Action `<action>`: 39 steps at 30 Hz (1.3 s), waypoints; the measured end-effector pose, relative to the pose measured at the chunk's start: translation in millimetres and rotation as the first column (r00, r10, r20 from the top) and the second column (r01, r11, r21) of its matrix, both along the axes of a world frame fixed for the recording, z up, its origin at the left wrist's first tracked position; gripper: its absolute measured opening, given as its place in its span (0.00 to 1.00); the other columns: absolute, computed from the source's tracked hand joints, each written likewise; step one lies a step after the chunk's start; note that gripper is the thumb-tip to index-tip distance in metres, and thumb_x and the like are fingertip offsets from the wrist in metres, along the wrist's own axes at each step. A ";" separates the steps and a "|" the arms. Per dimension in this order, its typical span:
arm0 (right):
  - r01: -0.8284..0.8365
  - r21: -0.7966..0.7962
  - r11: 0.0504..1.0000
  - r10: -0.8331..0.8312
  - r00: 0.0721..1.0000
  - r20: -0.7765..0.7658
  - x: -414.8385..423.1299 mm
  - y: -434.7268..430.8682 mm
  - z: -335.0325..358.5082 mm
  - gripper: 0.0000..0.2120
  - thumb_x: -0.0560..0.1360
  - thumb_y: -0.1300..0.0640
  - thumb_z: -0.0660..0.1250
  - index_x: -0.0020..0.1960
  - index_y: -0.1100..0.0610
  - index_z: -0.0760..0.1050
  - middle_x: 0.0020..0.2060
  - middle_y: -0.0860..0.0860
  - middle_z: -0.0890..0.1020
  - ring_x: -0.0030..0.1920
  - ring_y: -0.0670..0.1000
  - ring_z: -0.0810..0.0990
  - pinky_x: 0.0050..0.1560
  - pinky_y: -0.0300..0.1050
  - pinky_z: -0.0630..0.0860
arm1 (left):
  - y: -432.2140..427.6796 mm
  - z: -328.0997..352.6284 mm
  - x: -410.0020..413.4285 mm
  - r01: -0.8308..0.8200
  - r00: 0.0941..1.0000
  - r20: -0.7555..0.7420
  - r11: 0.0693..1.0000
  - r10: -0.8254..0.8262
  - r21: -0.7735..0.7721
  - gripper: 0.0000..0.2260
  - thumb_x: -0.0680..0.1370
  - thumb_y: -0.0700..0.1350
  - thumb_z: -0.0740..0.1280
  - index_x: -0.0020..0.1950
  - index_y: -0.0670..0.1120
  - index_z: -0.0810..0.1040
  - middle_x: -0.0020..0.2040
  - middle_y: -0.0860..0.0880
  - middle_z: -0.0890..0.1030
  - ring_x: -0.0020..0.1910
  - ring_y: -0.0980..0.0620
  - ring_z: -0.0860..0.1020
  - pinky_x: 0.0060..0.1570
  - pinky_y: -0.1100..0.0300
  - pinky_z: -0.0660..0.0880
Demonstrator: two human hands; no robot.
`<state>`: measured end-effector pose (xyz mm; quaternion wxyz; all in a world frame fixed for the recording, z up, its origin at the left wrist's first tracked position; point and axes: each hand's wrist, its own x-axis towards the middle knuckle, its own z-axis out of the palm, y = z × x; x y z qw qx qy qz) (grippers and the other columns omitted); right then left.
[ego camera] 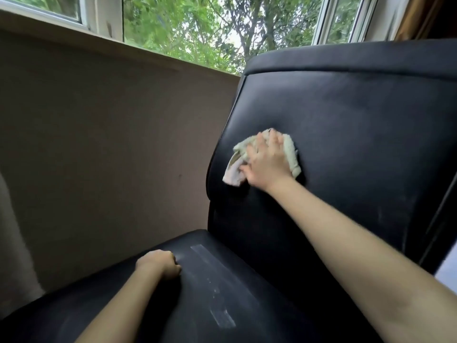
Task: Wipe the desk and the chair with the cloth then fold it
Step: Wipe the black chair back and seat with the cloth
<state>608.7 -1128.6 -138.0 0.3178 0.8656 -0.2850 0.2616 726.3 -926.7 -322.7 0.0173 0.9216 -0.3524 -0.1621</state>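
A black leather chair [346, 115] fills the right and lower part of the head view, its backrest upright and its seat [222, 293] below, with strips of grey tape on the seat. A crumpled cream cloth [291, 154] lies against the middle of the backrest. My right hand [268, 162] presses the cloth flat to the backrest with its fingers spread. My left hand [159, 264] rests on the seat's left edge with its fingers curled, holding nothing that I can see. The desk is out of view.
A beige wall [99, 144] stands close on the left of the chair. Above it runs a window sill with a window [185, 28] showing green trees. A pale edge [447, 273] shows at the right behind the backrest.
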 end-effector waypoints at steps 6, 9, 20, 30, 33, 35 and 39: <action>-0.189 0.554 0.811 0.330 0.929 -0.167 -25.6 16.5 -144.5 0.20 0.78 0.64 0.56 0.67 0.71 0.61 0.59 0.65 0.75 0.59 0.56 0.76 0.58 0.44 0.71 | 3.3 -14.4 -13.7 0.019 0.997 0.070 1.000 -0.018 -0.006 0.19 0.79 0.53 0.53 0.69 0.54 0.69 0.69 0.51 0.71 0.66 0.49 0.70 0.61 0.55 0.70; -0.274 0.867 0.416 0.342 0.931 0.131 -43.7 1.0 -172.5 0.17 0.71 0.53 0.62 0.47 0.67 0.62 0.27 0.54 0.71 0.27 0.52 0.72 0.31 0.40 0.71 | 7.4 -13.8 -18.0 0.024 0.996 0.085 0.999 -0.021 -0.039 0.19 0.80 0.52 0.52 0.69 0.53 0.69 0.69 0.51 0.71 0.67 0.50 0.70 0.61 0.58 0.68; -0.203 0.148 0.968 0.119 0.889 0.442 31.9 1.3 54.7 0.19 0.80 0.60 0.53 0.69 0.64 0.64 0.69 0.59 0.65 0.71 0.57 0.60 0.70 0.45 0.47 | -1.6 -4.6 -8.7 0.013 0.998 0.068 1.000 -0.014 0.008 0.20 0.77 0.53 0.55 0.67 0.52 0.72 0.68 0.51 0.72 0.65 0.50 0.72 0.59 0.59 0.69; -0.035 0.034 0.999 0.029 0.983 0.183 69.8 -22.4 33.7 0.18 0.72 0.60 0.65 0.60 0.65 0.74 0.61 0.68 0.70 0.66 0.72 0.63 0.70 0.64 0.53 | -14.9 -4.8 4.9 0.033 0.989 0.139 0.995 -0.046 0.095 0.14 0.78 0.47 0.58 0.62 0.49 0.75 0.62 0.50 0.76 0.61 0.48 0.75 0.56 0.56 0.72; 0.010 -0.009 1.000 -0.009 0.989 0.146 76.1 -16.2 13.3 0.23 0.74 0.53 0.64 0.66 0.61 0.69 0.67 0.66 0.65 0.70 0.70 0.58 0.72 0.62 0.49 | -19.7 -7.9 4.1 0.026 0.986 0.160 0.992 -0.045 0.120 0.13 0.78 0.43 0.58 0.61 0.48 0.76 0.61 0.49 0.76 0.60 0.48 0.75 0.54 0.57 0.72; -0.043 0.014 0.999 0.041 0.992 0.119 76.1 1.1 -6.4 0.22 0.65 0.55 0.73 0.55 0.63 0.77 0.56 0.66 0.75 0.60 0.70 0.71 0.65 0.63 0.65 | -20.1 -9.2 3.0 0.015 0.987 0.159 0.992 -0.036 0.129 0.13 0.78 0.43 0.58 0.61 0.48 0.76 0.61 0.49 0.76 0.60 0.48 0.75 0.54 0.57 0.72; -0.211 0.061 0.976 0.217 0.967 -0.129 80.3 5.6 -63.4 0.12 0.59 0.52 0.74 0.40 0.56 0.80 0.44 0.59 0.79 0.47 0.61 0.78 0.55 0.52 0.69 | -16.8 -14.6 2.8 -0.014 0.990 0.140 0.996 0.001 0.093 0.14 0.80 0.47 0.57 0.64 0.49 0.75 0.63 0.49 0.76 0.62 0.48 0.74 0.55 0.56 0.71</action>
